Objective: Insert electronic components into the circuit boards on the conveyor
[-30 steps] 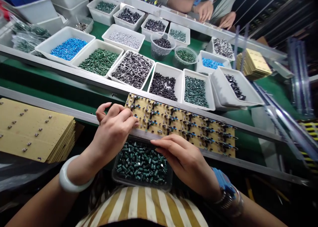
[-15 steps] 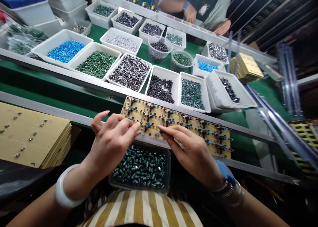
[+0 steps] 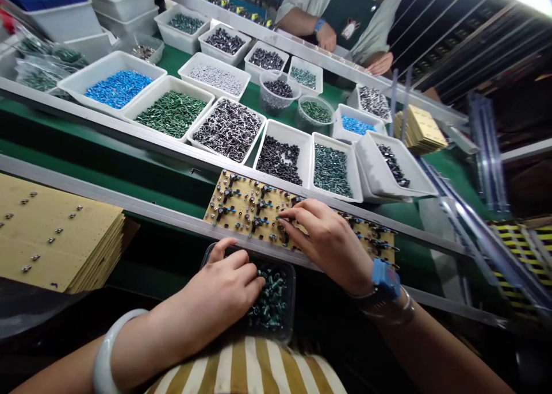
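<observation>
A yellowish circuit board (image 3: 245, 210) studded with dark components and blue parts lies across the bench rail. My right hand (image 3: 323, 238) rests on its middle, fingertips among the components, and whatever is under them is hidden. My left hand (image 3: 224, 279), with a white bangle on the wrist, reaches down into a black-rimmed clear tray of green cylindrical capacitors (image 3: 272, 305). Its fingers curl among the capacitors and cover much of the tray. Whether either hand holds a small part, I cannot see.
Several white trays of sorted blue, green, black and grey components (image 3: 228, 129) fill the green bench beyond the rail (image 3: 107, 195). A stack of tan boards (image 3: 56, 233) lies at the left. A co-worker's hands (image 3: 353, 52) are across the bench.
My left hand has moved off the board and down into the capacitor tray. My right hand has shifted up and left across the board.
</observation>
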Tool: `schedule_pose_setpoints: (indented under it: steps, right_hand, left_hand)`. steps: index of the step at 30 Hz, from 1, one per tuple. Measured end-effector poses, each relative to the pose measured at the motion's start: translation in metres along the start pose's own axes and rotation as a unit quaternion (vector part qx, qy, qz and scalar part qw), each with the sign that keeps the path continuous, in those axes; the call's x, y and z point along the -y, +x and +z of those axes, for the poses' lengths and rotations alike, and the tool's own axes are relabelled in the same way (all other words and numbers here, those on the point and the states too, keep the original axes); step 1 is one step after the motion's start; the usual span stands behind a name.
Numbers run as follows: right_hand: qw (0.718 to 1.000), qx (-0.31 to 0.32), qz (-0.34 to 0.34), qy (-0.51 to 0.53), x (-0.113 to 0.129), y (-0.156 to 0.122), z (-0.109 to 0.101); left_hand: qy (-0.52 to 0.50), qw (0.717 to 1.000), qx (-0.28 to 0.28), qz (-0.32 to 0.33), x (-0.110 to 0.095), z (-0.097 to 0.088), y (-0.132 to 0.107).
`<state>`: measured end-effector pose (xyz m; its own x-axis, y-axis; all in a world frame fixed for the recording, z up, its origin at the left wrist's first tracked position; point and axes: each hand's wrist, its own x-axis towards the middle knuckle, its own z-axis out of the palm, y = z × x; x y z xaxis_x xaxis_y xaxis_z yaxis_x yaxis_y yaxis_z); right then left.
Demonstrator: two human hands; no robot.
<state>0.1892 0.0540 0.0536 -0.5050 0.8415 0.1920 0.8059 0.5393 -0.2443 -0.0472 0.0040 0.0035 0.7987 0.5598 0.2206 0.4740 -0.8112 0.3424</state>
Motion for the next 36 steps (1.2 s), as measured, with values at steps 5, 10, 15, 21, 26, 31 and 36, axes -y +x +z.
schedule_pose_setpoints:
  steps: [5, 10, 15, 21, 26, 31, 36]
  right_hand:
    - [1.000, 0.020, 0.000, -0.014, -0.001, 0.002, 0.000]
    - [0.999, 0.017, 0.008, -0.027, 0.001, 0.005, 0.001]
    - [1.000, -0.007, -0.005, -0.007, 0.016, 0.002, -0.003]
    - [0.984, 0.138, -0.104, 0.037, 0.060, -0.024, 0.029]
    - [0.976, 0.181, -0.117, 0.027, 0.069, -0.031, 0.047]
    - [0.981, 0.161, -0.097, 0.055, 0.066, -0.032, 0.039]
    - [0.988, 0.074, -0.076, 0.111, 0.063, -0.038, 0.035]
  left_hand:
    - [-0.086, 0.994, -0.055, -0.028, 0.006, -0.013, 0.002]
    - [-0.118, 0.977, -0.158, -0.085, 0.018, -0.029, 0.006]
    - [-0.110, 0.959, -0.224, -0.137, 0.037, -0.039, 0.006]
    - [-0.104, 0.954, -0.213, -0.181, 0.054, -0.041, 0.009]
    - [-0.075, 0.957, -0.207, -0.189, 0.060, -0.043, 0.018]
    - [-0.001, 0.968, -0.182, -0.170, 0.065, -0.046, 0.029]
    - [0.070, 0.976, -0.160, -0.129, 0.071, -0.042, 0.037]
